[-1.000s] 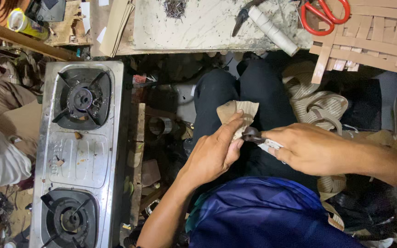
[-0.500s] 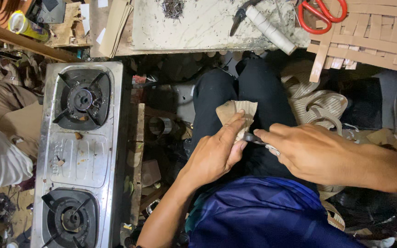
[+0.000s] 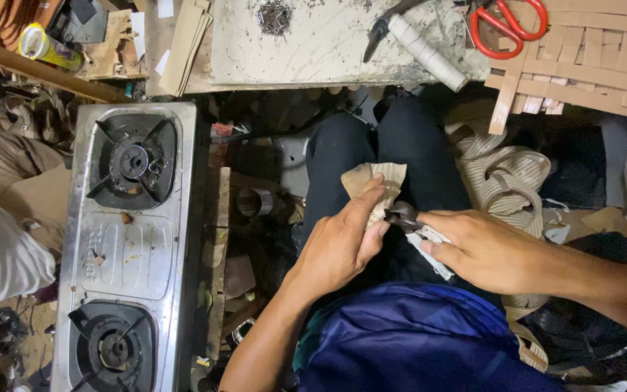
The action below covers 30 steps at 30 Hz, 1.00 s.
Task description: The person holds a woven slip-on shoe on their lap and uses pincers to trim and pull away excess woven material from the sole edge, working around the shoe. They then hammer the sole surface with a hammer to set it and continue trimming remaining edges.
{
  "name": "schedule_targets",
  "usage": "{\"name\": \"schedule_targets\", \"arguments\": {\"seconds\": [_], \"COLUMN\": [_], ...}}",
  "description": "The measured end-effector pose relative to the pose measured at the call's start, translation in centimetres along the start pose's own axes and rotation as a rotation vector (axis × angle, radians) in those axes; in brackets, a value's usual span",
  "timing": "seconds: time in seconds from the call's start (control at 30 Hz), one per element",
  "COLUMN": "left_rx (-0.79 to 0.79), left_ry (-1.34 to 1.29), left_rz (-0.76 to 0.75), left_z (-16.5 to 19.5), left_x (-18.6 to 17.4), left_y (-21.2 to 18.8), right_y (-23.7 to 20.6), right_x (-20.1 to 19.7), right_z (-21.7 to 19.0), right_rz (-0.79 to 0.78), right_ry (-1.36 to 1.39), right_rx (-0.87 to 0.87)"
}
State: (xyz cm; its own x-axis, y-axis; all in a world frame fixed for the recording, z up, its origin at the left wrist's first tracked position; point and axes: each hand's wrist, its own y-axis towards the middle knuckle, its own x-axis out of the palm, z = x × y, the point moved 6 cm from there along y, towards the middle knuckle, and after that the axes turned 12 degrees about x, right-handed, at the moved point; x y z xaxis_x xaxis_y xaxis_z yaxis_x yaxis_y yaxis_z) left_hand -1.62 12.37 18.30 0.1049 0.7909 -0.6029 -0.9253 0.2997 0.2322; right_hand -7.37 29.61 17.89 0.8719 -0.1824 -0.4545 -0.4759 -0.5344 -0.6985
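My left hand (image 3: 342,243) presses a small tan piece of corrugated cardboard (image 3: 375,181) against my lap, fingers wrapped over its lower edge. My right hand (image 3: 491,250) grips a small tool with a dark tip (image 3: 400,215) and a pale wrapped handle (image 3: 429,250). The dark tip touches the cardboard's lower right edge. I sit with dark trousers (image 3: 371,145) and a blue shirt (image 3: 408,341) below the hands.
A two-burner steel gas stove (image 3: 128,247) lies to the left. A white slab (image 3: 313,40) at the top carries nails, a white tube and pliers. Red-handled scissors (image 3: 506,25) rest on woven cardboard strips (image 3: 589,69). Beige webbing (image 3: 498,174) is coiled at right.
Both hands stay on the cardboard in my lap; the right hand with the tool has shifted slightly, its tip staying at the cardboard's edge.
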Motion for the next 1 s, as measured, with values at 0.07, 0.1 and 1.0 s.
{"name": "schedule_targets", "arguments": {"seconds": [0.07,0.1,1.0], "left_rx": [-0.003,0.003,0.050], "left_ry": [0.012,0.018,0.054], "left_rz": [-0.007,-0.005,0.006], "left_z": [0.2,0.3,0.7], "left_x": [0.2,0.3,0.8], "left_y": [0.2,0.2,0.4], "right_y": [-0.4,-0.6,-2.5], "right_x": [-0.5,-0.8,-1.4], "right_z": [-0.3,-0.6,-2.0], "right_rz": [0.047,0.071,0.214], "right_ry": [0.005,0.007,-0.219], "right_rx": [-0.061,-0.091,-0.177]}}
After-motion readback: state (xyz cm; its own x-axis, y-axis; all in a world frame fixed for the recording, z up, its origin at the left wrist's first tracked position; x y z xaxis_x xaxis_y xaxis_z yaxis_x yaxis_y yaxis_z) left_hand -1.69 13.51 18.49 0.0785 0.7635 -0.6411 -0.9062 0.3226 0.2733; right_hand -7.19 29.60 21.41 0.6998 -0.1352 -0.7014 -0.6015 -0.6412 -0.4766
